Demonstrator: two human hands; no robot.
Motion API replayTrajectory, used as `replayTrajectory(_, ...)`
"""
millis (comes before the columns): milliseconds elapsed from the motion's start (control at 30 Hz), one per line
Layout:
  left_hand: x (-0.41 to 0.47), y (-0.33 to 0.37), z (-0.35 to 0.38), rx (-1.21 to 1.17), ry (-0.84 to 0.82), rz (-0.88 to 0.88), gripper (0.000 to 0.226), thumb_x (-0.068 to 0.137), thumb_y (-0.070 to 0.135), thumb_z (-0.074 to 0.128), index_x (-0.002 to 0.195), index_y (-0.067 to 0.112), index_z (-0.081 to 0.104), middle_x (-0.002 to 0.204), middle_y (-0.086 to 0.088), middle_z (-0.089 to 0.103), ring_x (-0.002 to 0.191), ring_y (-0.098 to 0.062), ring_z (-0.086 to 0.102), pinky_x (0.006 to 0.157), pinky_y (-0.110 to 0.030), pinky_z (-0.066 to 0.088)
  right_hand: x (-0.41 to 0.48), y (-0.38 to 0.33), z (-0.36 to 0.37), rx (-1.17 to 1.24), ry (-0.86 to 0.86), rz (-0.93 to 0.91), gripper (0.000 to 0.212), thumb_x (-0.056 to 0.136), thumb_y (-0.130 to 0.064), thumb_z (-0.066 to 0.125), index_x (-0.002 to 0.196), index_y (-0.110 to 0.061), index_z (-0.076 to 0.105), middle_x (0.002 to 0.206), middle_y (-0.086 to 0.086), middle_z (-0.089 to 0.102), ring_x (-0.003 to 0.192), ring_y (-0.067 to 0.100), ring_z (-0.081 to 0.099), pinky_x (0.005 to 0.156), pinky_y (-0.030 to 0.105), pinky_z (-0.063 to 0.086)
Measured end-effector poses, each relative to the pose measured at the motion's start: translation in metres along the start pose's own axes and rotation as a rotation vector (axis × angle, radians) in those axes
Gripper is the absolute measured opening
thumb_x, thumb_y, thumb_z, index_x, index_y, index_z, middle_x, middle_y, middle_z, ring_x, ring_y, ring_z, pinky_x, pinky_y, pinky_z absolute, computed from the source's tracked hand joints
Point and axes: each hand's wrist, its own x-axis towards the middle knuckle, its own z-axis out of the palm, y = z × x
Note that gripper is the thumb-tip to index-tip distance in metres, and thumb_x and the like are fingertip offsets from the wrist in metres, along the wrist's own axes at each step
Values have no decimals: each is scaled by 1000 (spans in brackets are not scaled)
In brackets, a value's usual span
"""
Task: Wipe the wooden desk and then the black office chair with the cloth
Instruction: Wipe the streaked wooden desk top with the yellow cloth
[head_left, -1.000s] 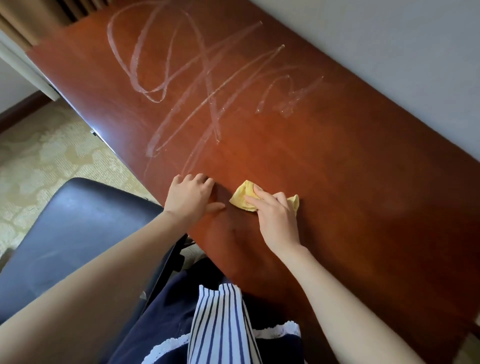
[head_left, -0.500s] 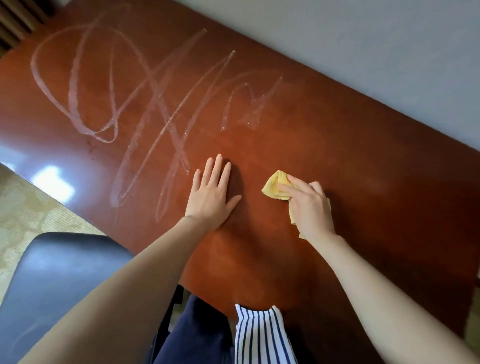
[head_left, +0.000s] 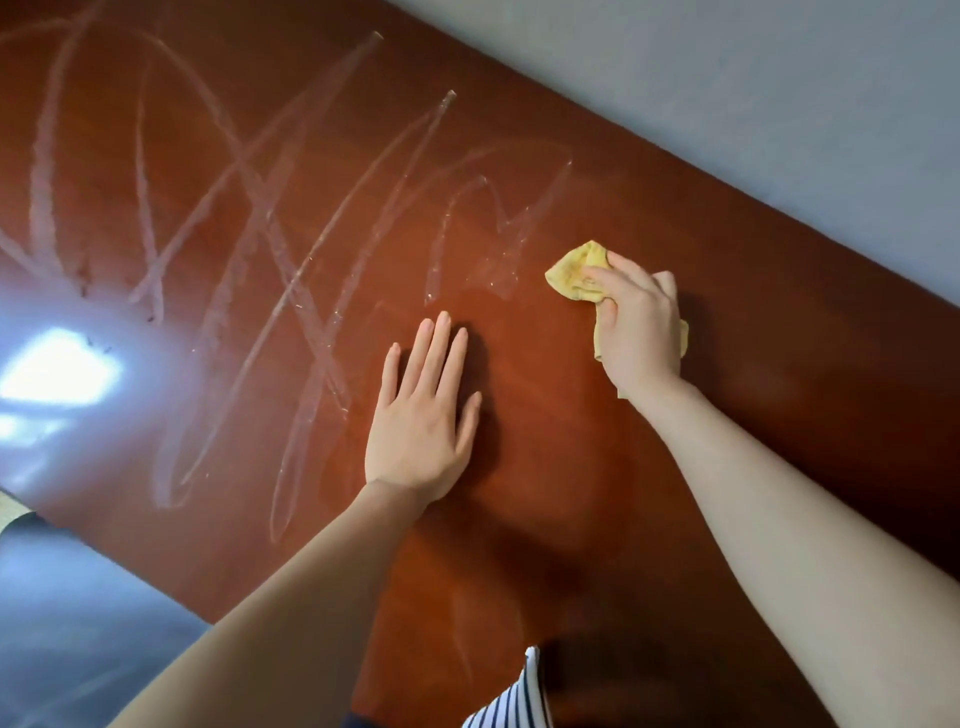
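The reddish-brown wooden desk (head_left: 727, 364) fills most of the view and carries long whitish streaks (head_left: 249, 218) across its left and middle. My right hand (head_left: 636, 327) grips a crumpled yellow cloth (head_left: 574, 270) and presses it on the desk just right of the streaks' end. Flat on the wood, fingers straight, my left hand (head_left: 421, 415) rests a little left of and nearer than the cloth. The black office chair (head_left: 67, 623) shows only as a dark seat at the lower left, beyond the desk's near edge.
A grey wall (head_left: 727, 93) runs along the desk's far edge at the upper right. A bright reflection (head_left: 57, 369) glares on the desk at the left. Striped fabric of my clothing (head_left: 514, 701) peeks in at the bottom.
Both hands have slid away from the desk's near edge toward the wall. The left hand opened flat from a curled rest at the edge. The cloth moved up to the streaks' right end.
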Motion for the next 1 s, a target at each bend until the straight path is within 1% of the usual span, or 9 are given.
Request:
replayTrajectory(100,1,2,-1,-28,-15,8,58,100,41,19,152,16,14,158,1,4,147,-16,-1,120,-35,-3,37,-9,7,-50,-12,-27,41,96,-2,45,129,-22,58,143,-5,47,114,21,43,95,36,43)
replayTrajectory(233,3,1,-2,-33,-39,-9,58,100,40,18,152,17,14,158,2,3,147,-15,-3,119,-32,-6,81,-39,24,-68,-28,-75,45,94,1,46,130,-24,56,144,-7,45,118,20,42,97,33,41)
replayTrajectory(367,5,1,-2,-43,-50,-10,57,100,40,19,152,18,15,157,4,4,146,-14,-3,118,-30,-10,97,-73,45,-33,-69,-195,45,95,-1,47,131,-26,55,144,-8,45,119,17,41,100,31,38)
replayTrajectory(500,8,-2,-3,-60,-40,-11,57,99,39,20,152,19,15,157,5,5,146,-12,-2,118,-29,-10,85,-89,56,35,-136,-357,42,96,-3,45,130,-26,57,142,-5,48,120,18,42,103,31,38)
replayTrajectory(600,8,-3,-3,-68,-34,-11,57,99,38,22,152,19,17,156,5,6,146,-11,-1,118,-28,-10,64,-84,49,79,-181,-486,42,95,0,45,127,-22,60,140,-3,49,119,20,44,103,34,39)
replayTrajectory(667,8,-4,-3,-74,-37,-14,57,99,37,22,152,19,18,156,5,7,146,-11,1,118,-28,-9,48,-74,44,75,-205,-537,41,94,1,46,125,-21,62,139,-3,51,117,20,45,101,37,41)
replayTrajectory(867,6,-4,-3,-79,-16,-26,57,97,41,16,151,22,14,156,8,7,145,-7,-2,118,-26,-9,5,-36,24,54,-187,-545,36,91,-2,55,121,-20,66,134,-3,56,102,20,49,89,32,46)
replayTrajectory(1000,6,-3,-2,-71,-8,-29,58,97,41,15,152,24,13,156,11,4,144,-4,-6,117,-24,-12,-11,-6,11,8,-147,-523,34,89,-2,59,119,-17,67,131,1,59,96,20,50,81,34,51)
